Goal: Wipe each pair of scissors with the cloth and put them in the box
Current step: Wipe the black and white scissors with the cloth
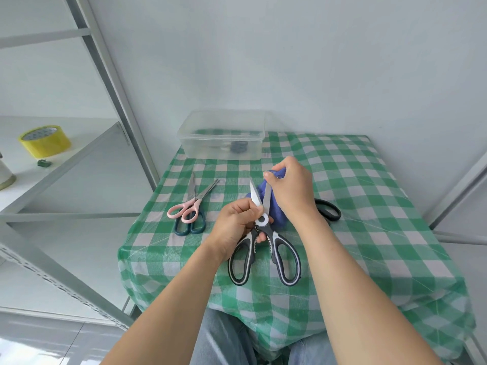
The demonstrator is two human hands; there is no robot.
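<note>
The left hand [234, 222] has its grip closed on a pair of black-and-white kitchen scissors [262, 219], thumb and fingers pinching them just at the pivot. They are held above the middle of the worktop [355, 193], nearer its near edge. Their long axis runs from the near edge toward the far edge: the tips point away from the person and the two handle loops hang toward the near edge. The blades stand slightly apart in a narrow V.

The right hand [292, 191] has its grip closed around a bunched blue cloth [272, 205], which lies against the right-hand blade near its tip.

Five pairs of scissors can be counted, the last only in part:
- the one pair in hand;
- pink scissors [198, 198] toward the left edge, blades a little open, tips aimed at the far edge and slanting right;
- teal scissors [193, 187] lying under the pink pair, handles toward the near edge, tips toward the far edge;
- black scissors [334, 216] toward the right, only a handle loop showing past the right forearm;
- dark handles [238, 148] seen blurred through the wall of the box [195, 148].

There is one box, of clear plastic with no lid on it, at the far left corner of the worktop. There is one cloth.

On a shelf [87, 143] to the left sits one yellow tape roll [44, 142].
</note>
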